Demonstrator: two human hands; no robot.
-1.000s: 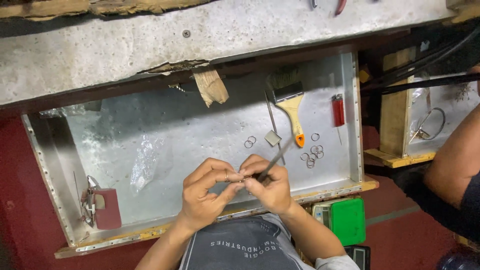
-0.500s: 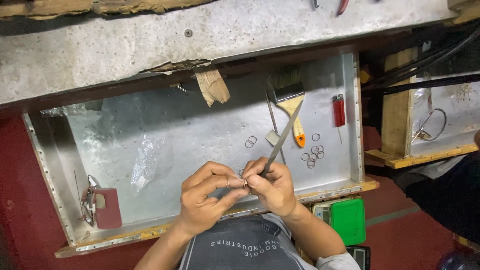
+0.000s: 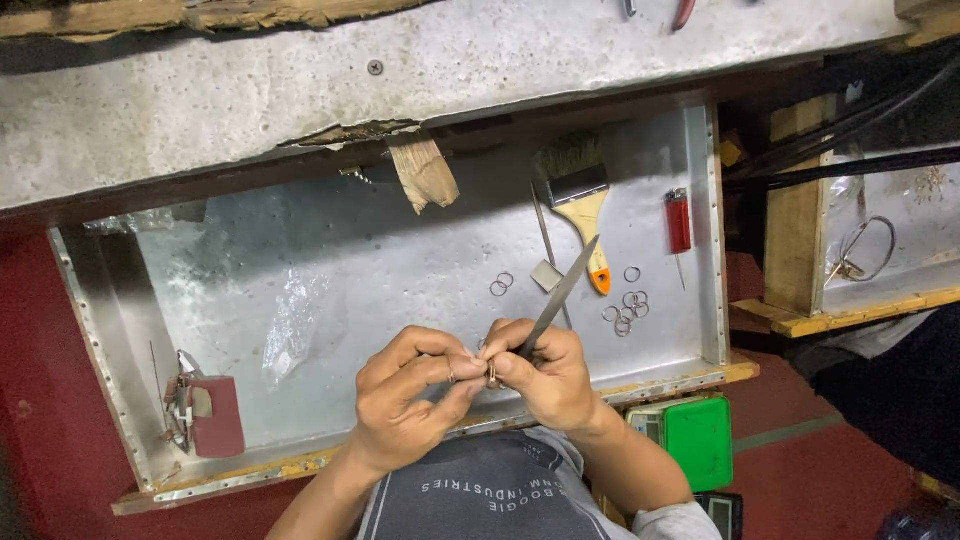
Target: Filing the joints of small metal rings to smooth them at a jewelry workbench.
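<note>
My left hand (image 3: 410, 395) pinches a small metal ring (image 3: 489, 372) between thumb and fingers, right against my right hand. My right hand (image 3: 545, 375) grips a thin grey metal file (image 3: 560, 295) whose blade points up and to the right, its lower end at the ring. Both hands hover over the near edge of a shallow metal tray (image 3: 400, 250). Several loose metal rings (image 3: 625, 308) lie on the tray to the right of my hands, and two more rings (image 3: 500, 284) lie just above them.
On the tray lie a paintbrush with a yellow handle (image 3: 582, 205), a red lighter (image 3: 678, 220), a crumpled plastic bag (image 3: 300, 320) and a dark red block with clips (image 3: 215, 415). A green box (image 3: 700, 440) sits right of my arm. A second tray (image 3: 870, 250) stands far right.
The file's tip has swung from low and rightward to steeper, pointing up toward the brush. The person's arm at the far right has moved out of view.
</note>
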